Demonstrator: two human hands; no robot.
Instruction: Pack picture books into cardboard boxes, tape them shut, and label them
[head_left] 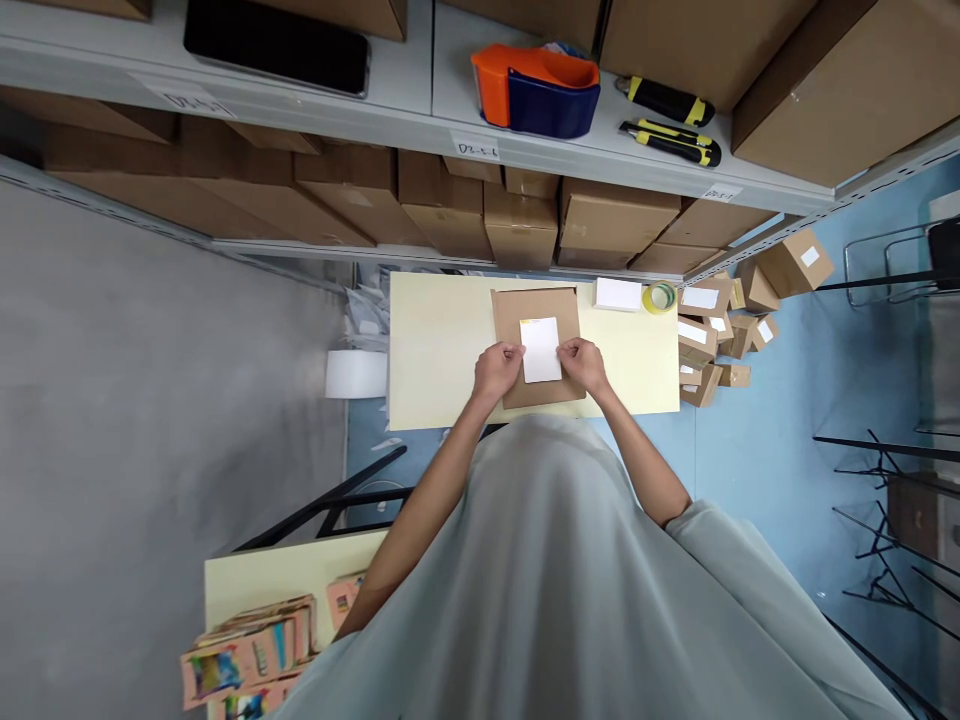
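My left hand (499,370) pinches the left edge of a white paper label (541,352). At the label's right edge, my right hand (583,364) pinches it in the same way. Under the label lies a flat brown cardboard mailer (508,316) on the pale yellow table (442,345). Whether the label touches the cardboard I cannot tell. Past the mailer's upper right corner sit a white stack of labels or a small white box (617,294) and a roll of yellowish tape (659,297).
Overhead runs a shelf (420,100) with cardboard boxes, a phone (277,45), an orange and blue tape dispenser (536,90) and two box cutters (670,122). Labelled parcels (701,335) are piled right of the table. Colourful packets (251,650) lie on a lower left table.
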